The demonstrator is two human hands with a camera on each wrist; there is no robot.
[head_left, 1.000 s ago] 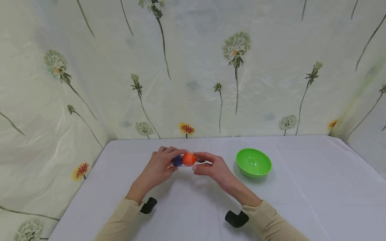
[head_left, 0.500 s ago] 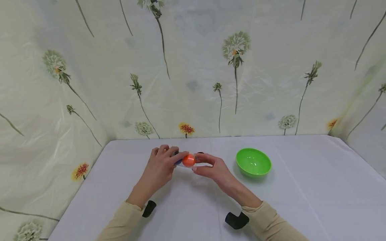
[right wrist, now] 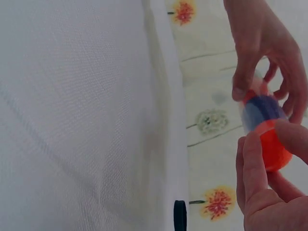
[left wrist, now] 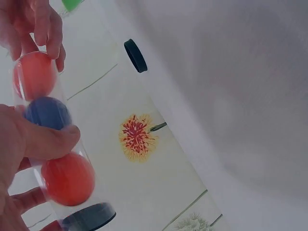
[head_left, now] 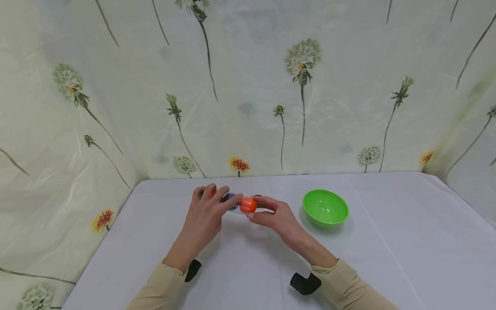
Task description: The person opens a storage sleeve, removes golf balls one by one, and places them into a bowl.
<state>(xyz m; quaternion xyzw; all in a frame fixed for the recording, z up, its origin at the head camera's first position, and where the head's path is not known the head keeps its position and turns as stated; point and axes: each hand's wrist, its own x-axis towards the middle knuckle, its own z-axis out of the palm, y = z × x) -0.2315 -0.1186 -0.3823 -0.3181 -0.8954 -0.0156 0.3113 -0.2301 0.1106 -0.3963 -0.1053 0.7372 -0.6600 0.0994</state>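
A clear plastic tube [left wrist: 55, 208] holds a row of balls, with a dark cap [left wrist: 89, 217] on one end. My left hand [head_left: 203, 217] grips it around the middle; its thumb lies across the blue ball [left wrist: 47, 113] in the left wrist view. Behind that thumb, towards the cap, sits a red-orange ball [left wrist: 70, 179]. At the tube's other end, my right hand [head_left: 283, 219] pinches an orange ball [head_left: 248, 205] between thumb and fingers. Its outer part looks brighter than the part behind the plastic. Part of the tube is hidden by my left fingers.
A black lid [left wrist: 135, 56] lies on the white-covered table [head_left: 248, 267] behind my right hand. To the right stands a bright green bowl [head_left: 325, 209]. A floral sheet [head_left: 248, 107] rises behind the table.
My left hand has shifted its grip back along the tube and turned it, showing more of the far balls. The orange ball has moved slightly right towards my right hand.
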